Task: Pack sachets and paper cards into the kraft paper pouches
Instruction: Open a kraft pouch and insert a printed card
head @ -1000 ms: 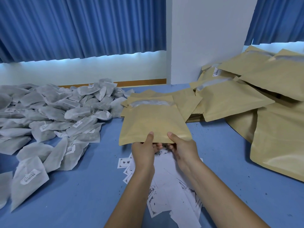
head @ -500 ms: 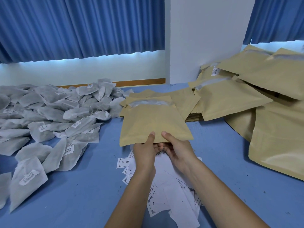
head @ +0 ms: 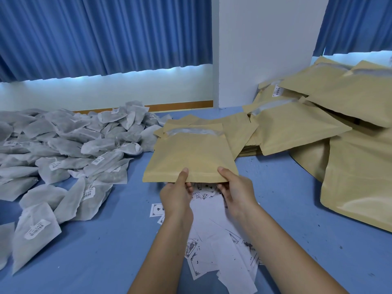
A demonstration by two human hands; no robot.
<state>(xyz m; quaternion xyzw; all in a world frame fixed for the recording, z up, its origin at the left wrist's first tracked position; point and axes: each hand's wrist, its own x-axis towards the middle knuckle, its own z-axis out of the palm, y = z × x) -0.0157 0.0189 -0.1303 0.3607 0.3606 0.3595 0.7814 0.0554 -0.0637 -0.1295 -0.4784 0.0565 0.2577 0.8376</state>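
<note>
Holding one kraft pouch by its near edge.
Left hand and right hand pinch it; next, likely open its mouth for sachets.

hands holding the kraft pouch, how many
2. The left hand pinches the near edge of the kraft pouch around its middle; the right hand pinches the same edge toward its right corner. No other hand shows.

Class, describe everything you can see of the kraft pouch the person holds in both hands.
The held pouch is a flat, tan kraft-paper rectangle with a pale strip across its far end. The left hand and right hand pinch its near edge, thumbs on top, fingers underneath. Its near edge hangs over scattered paper cards.
</note>
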